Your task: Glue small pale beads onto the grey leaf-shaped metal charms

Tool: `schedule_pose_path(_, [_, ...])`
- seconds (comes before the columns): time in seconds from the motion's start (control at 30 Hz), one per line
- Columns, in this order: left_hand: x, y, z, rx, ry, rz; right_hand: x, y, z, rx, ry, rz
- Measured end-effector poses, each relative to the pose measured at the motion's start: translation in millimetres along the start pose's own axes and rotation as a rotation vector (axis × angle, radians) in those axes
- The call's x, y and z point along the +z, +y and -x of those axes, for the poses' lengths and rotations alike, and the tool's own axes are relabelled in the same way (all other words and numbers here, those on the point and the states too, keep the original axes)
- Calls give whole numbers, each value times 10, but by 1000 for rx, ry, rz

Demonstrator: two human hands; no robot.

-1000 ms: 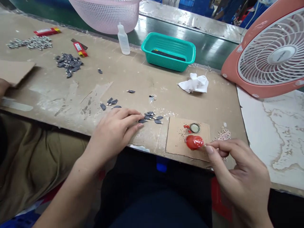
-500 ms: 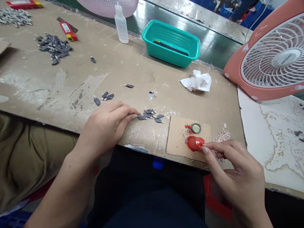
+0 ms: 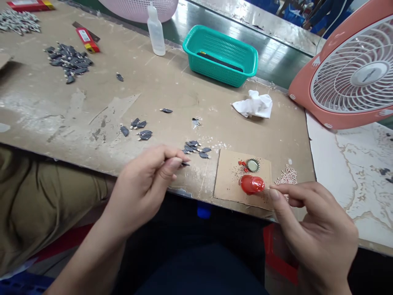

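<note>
L hand [image 3: 141, 184] is near the front edge of the tabletop [image 3: 61, 110], fingers [image 3: 175, 163] clenched in a pinch on a small dark leaf-shaped piece [image 3: 185, 164], its tip showing past the fingertips. Cluster of similar dark pieces [image 3: 193, 148] lies just beyond, w/ a bigger heap [image 3: 69, 61] toward back left. R hand [image 3: 316, 229] is at front right, fingers [image 3: 276, 192] pinched together just beside a red rounded lump [image 3: 252, 184]; can't tell if they grip anything tiny. Lump sits on a cardboard square [image 3: 229, 180] at front edge, crimped bottle cap [image 3: 252, 165] just behind it, pale beads [image 3: 287, 176] just right of square. Teal basket [image 3: 219, 55], squeeze bottle [image 3: 156, 35] & white cloth [image 3: 253, 104] sit toward back edge; pink fan [image 3: 353, 69] at back right corner.
</note>
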State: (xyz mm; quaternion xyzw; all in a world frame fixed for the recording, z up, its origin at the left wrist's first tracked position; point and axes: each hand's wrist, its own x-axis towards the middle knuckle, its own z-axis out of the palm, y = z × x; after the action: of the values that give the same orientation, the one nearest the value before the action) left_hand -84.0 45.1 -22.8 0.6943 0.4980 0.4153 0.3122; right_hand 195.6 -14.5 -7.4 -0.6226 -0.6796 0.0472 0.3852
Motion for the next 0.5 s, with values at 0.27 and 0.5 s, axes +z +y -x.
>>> schedule_pose_path(0.27, [340, 281, 159, -212, -283, 590, 26, -57, 64, 472, 116, -612])
schedule_pose_path(0.5, [571, 536, 230, -670, -356, 1132, -12, -215, 245, 349, 23, -663])
